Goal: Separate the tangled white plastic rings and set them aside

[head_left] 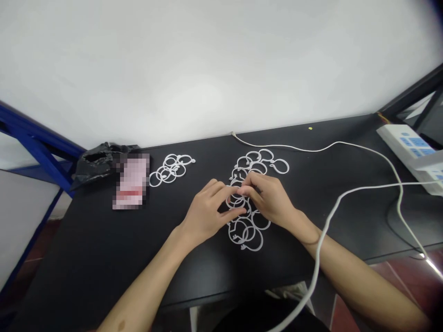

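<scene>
Above a cluster of white plastic rings [252,242] on the black table, my two hands meet. The rings are thin with small clasps, like curtain rings, and several overlap. My right hand [272,198] has its thumb and index finger pinched together on what looks like a white ring, mostly covered by the fingers. From the left, my left hand [207,210] reaches in, its index fingertip touching the right fingertips. Its thumb is held apart, lower down, over the rings. A smaller group of the same rings [168,174] lies to the left of my hands.
At the left lie a pink and white package [131,180], blurred out, and a crumpled black plastic bag [100,159]. A white cable [332,216] crosses over my right forearm. White power strips [411,150] stand at the right, before the wall [207,69].
</scene>
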The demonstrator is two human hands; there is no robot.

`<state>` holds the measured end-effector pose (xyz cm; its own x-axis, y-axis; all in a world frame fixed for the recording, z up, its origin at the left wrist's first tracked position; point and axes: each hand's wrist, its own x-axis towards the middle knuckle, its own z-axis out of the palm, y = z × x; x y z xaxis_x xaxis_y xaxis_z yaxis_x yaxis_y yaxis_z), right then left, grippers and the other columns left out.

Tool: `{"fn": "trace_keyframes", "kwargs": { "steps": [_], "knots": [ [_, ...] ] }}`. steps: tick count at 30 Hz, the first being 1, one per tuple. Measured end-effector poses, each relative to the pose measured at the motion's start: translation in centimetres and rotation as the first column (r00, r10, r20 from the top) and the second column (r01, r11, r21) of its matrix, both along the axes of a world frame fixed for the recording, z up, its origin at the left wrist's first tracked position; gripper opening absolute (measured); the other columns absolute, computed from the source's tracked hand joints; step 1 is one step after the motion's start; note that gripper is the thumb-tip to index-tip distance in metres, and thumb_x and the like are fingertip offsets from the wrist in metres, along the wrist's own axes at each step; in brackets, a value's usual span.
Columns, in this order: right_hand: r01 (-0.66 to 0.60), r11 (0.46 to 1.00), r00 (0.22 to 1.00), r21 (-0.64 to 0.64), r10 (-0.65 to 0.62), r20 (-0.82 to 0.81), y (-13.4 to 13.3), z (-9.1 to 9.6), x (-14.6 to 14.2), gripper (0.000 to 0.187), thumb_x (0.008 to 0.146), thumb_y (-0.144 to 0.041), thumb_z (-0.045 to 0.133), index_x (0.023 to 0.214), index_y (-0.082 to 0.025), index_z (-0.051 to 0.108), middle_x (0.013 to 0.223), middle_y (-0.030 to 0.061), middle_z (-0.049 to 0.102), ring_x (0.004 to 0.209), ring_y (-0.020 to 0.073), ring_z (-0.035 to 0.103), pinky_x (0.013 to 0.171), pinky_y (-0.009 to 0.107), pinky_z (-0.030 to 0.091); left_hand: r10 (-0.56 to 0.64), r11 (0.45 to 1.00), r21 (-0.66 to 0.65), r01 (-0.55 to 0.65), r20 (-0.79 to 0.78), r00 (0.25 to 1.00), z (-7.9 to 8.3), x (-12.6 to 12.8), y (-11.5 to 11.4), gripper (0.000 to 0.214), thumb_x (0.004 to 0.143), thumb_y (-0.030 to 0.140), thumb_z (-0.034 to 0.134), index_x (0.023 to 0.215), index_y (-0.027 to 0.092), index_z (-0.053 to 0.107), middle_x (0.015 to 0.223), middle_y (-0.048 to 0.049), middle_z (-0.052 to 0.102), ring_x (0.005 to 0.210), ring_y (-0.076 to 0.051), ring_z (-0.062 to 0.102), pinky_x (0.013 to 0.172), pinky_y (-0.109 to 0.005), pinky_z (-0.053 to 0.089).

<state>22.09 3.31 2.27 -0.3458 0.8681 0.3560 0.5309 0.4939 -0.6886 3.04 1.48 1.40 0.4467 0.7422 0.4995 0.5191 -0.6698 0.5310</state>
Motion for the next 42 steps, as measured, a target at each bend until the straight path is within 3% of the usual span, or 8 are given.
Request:
{"fn": "trace_keyframes", "kwargs": {
  "steps": [7,12,18,21,24,31,35,42],
  "knots": [
    [0.007,0.999,1.000,-0.040,-0.006,0.017,-0.2,0.1,-0.3,0.042,0.097,-0.035,0.049,0.059,-0.021,0.041,0.053,-0.0039,0.048,0.049,0.0084,0.041,0.050,0.024,0.033,0.001,0.985,0.170,0.007,-0.047,0.999,-0.6,0.4,-0.3,0.026,0.091,0.037,0.063,0.103,0.014,0.062,0.075,-0.0029,0.063,0.069,-0.016,0.050,0.065,-0.029,0.049],
    [0.047,0.994,0.999,-0.100,-0.045,0.024,-0.1,0.2,-0.3,0.047,0.096,-0.042,0.052,0.055,-0.020,0.042,0.050,-0.0043,0.046,0.048,0.0077,0.039,0.048,0.024,0.032,0.007,0.987,0.162,0.002,-0.059,0.998,-0.6,0.4,-0.3,0.022,0.092,0.036,0.062,0.100,0.016,0.063,0.076,-0.0027,0.063,0.070,-0.016,0.051,0.066,-0.029,0.049],
    [0.100,0.991,0.991,-0.093,-0.107,-0.074,-0.3,0.5,-0.5,0.017,0.092,-0.034,0.060,0.083,-0.020,0.063,0.072,-0.0001,0.064,0.063,0.0109,0.054,0.059,0.025,0.044,0.128,0.984,0.132,-0.118,-0.065,0.990,-0.5,0.0,0.1,0.034,0.091,0.042,0.062,0.112,0.015,0.062,0.077,-0.0022,0.062,0.073,-0.017,0.054,0.069,-0.030,0.049],
    [0.035,0.985,0.981,-0.166,-0.066,-0.184,-0.4,0.3,-0.6,0.017,0.089,-0.032,0.064,0.102,-0.020,0.064,0.084,0.0022,0.068,0.073,0.0131,0.062,0.067,0.027,0.051,0.203,0.979,0.038,-0.202,-0.040,0.978,-0.4,-0.1,0.2,0.038,0.086,0.043,0.068,0.113,0.016,0.062,0.080,-0.0017,0.063,0.075,-0.017,0.057,0.070,-0.030,0.050],
    [-0.001,0.971,0.970,-0.239,-0.056,-0.234,-0.5,-0.1,-0.6,0.021,0.089,-0.031,0.065,0.107,-0.021,0.064,0.085,0.0021,0.069,0.076,0.0142,0.066,0.069,0.028,0.054,0.232,0.959,-0.169,-0.229,-0.005,0.973,-0.2,0.0,0.2,0.043,0.079,0.045,0.075,0.113,0.021,0.064,0.087,-0.0012,0.067,0.073,-0.016,0.060,0.069,-0.029,0.051],
    [-0.019,0.988,0.977,-0.152,-0.014,-0.215,-0.6,-0.1,-0.6,0.025,0.090,-0.028,0.064,0.114,-0.023,0.064,0.085,0.0016,0.069,0.076,0.0141,0.066,0.071,0.029,0.056,0.325,0.844,-0.492,-0.213,0.153,0.933,1.0,0.0,0.3,0.011,0.091,0.029,0.062,0.092,0.023,0.071,0.076,0.0021,0.072,0.063,-0.013,0.063,0.062,-0.027,0.047],
    [0.018,0.994,0.971,-0.107,-0.043,-0.235,-0.9,0.0,-1.1,0.025,0.090,-0.024,0.062,0.115,-0.022,0.062,0.084,0.0011,0.067,0.074,0.0132,0.064,0.072,0.029,0.055,0.367,0.798,-0.577,-0.172,0.241,0.898,1.0,0.4,0.0,0.014,0.091,0.032,0.061,0.087,0.022,0.068,0.072,0.0020,0.071,0.065,-0.014,0.064,0.062,-0.027,0.047],
    [0.058,0.998,0.976,-0.036,-0.064,-0.207,-1.1,-0.1,-1.2,0.022,0.092,-0.024,0.060,0.114,-0.021,0.062,0.085,0.0015,0.065,0.076,0.0127,0.063,0.070,0.028,0.054,0.424,0.783,-0.604,-0.152,0.338,0.840,0.7,0.7,-0.3,0.015,0.092,0.034,0.060,0.089,0.020,0.065,0.073,0.0011,0.070,0.070,-0.014,0.066,0.069,-0.028,0.050]
  ]
}}
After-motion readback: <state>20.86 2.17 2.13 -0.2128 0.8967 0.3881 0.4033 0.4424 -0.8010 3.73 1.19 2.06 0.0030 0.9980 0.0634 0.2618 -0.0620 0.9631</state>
